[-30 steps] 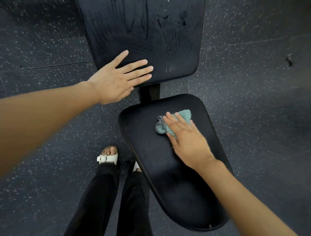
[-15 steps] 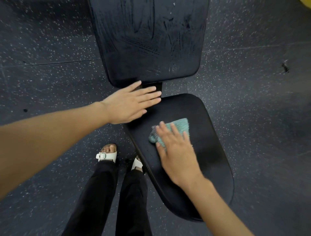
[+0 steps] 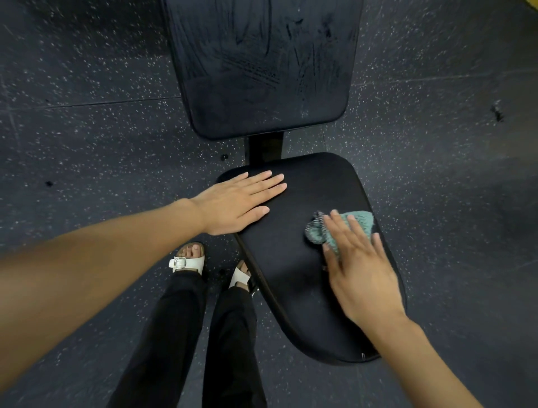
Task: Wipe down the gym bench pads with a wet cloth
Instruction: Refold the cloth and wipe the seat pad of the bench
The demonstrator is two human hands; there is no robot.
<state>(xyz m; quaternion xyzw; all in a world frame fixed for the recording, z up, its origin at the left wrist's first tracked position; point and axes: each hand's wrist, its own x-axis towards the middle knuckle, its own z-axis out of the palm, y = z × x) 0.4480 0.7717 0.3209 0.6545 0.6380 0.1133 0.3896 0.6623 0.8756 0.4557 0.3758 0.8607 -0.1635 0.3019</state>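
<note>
A black seat pad (image 3: 294,262) fills the middle of the view. Beyond it lies a black back pad (image 3: 262,67) with wet streaks on its surface. A narrow black post (image 3: 266,148) joins the two. A teal cloth (image 3: 349,227) lies on the seat pad's right side. My right hand (image 3: 361,270) presses flat on the cloth, fingers spread, covering its near part. My left hand (image 3: 241,201) rests flat on the seat pad's far left corner, holding nothing.
The bench stands on dark speckled rubber floor (image 3: 87,131). My legs in black trousers (image 3: 186,335) and white sandals (image 3: 189,262) stand just left of the seat pad. A yellow sliver (image 3: 532,2) shows at the top right corner.
My left hand moved from the back pad down onto the seat pad's far left corner. My right hand slid the cloth toward the seat pad's right edge.
</note>
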